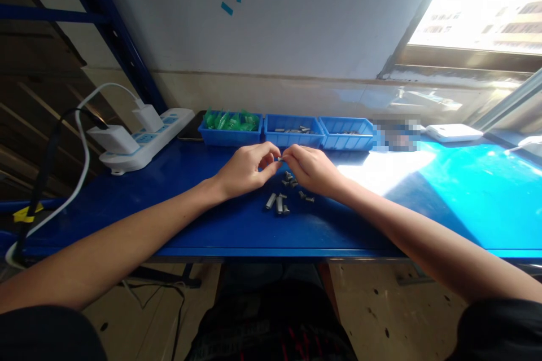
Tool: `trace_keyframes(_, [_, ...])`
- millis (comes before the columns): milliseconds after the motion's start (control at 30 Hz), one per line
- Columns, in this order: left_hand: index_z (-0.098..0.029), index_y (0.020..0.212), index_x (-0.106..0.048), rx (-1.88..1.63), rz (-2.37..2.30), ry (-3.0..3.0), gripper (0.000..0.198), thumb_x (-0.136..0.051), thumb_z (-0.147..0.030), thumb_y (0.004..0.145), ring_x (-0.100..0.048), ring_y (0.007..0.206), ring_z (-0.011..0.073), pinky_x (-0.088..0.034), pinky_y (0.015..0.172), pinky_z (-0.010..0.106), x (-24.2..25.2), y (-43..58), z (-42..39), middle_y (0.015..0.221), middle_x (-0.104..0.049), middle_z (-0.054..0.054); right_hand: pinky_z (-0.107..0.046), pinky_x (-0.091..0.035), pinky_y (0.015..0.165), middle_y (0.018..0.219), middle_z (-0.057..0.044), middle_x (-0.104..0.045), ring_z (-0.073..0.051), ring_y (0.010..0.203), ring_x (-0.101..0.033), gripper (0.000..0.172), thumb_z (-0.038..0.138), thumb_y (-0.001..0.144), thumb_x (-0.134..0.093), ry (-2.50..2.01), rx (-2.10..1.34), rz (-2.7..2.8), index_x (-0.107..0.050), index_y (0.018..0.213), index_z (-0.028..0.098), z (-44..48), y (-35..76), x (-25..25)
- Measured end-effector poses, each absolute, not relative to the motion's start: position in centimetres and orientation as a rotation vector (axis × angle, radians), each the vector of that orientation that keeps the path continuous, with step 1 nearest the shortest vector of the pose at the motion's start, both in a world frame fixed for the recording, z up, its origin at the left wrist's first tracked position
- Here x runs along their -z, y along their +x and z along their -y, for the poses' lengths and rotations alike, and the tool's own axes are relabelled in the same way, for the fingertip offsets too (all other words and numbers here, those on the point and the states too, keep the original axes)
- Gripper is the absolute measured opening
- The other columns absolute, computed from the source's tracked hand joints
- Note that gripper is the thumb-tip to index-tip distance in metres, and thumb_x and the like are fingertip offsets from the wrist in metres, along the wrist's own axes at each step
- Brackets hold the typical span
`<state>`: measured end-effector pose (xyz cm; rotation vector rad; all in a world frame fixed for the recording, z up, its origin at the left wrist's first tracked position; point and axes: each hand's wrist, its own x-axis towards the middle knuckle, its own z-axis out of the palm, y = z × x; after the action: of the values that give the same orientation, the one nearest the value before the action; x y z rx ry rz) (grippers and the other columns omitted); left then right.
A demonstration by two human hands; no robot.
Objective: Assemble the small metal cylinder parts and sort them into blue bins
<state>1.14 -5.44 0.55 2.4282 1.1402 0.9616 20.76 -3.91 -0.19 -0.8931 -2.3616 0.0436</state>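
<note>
My left hand [248, 168] and my right hand [311, 169] meet fingertip to fingertip over the blue bench top [212, 220]. Both are pinched together on a small grey metal part [280, 159] held between them. Just below the hands, several loose small metal parts [282, 200] lie on the bench. Behind the hands stand three blue bins in a row: the left bin [231, 127] holds green pieces, the middle bin [293, 130] holds grey metal pieces, and the right bin [346, 132] has a few small items.
A white power strip [141, 144] with two plugged chargers and cables sits at the left back. A dark phone [192, 130] lies beside the left bin. A white flat device [453, 132] rests at the right back by the window. Blue shelving stands at the left.
</note>
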Motion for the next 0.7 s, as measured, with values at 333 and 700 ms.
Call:
trace_keyframes(333, [-0.014,0.098,-0.063,-0.888,-1.122,2.445,0.031,-0.044,-0.039,0.093,-0.059,0.076,0.0150,-0.045,0.069,0.025,-1.0,0.9,5.4,0.086,-0.066,0.004,-0.030,-0.044,0.071,0.084,-0.006,-0.068,-0.019,0.077,-0.062,0.013,0.025,0.092,-0.046,-0.764,0.153,2.365,-0.057,0.095,0.019,4.1,21.3,-1.1])
trace_keyframes(700, [-0.021,0.116,-0.063,-0.468,-0.861,2.773,0.030,-0.043,-0.020,0.093,-0.055,0.106,0.0206,-0.045,0.090,0.032,-0.3,0.9,4.8,0.115,-0.062,0.008,-0.040,-0.046,0.072,0.086,-0.009,-0.067,-0.027,0.080,-0.061,0.028,0.027,0.084,-0.052,-1.416,0.319,1.863,-0.059,0.110,0.019,-1.4,28.9,-2.4])
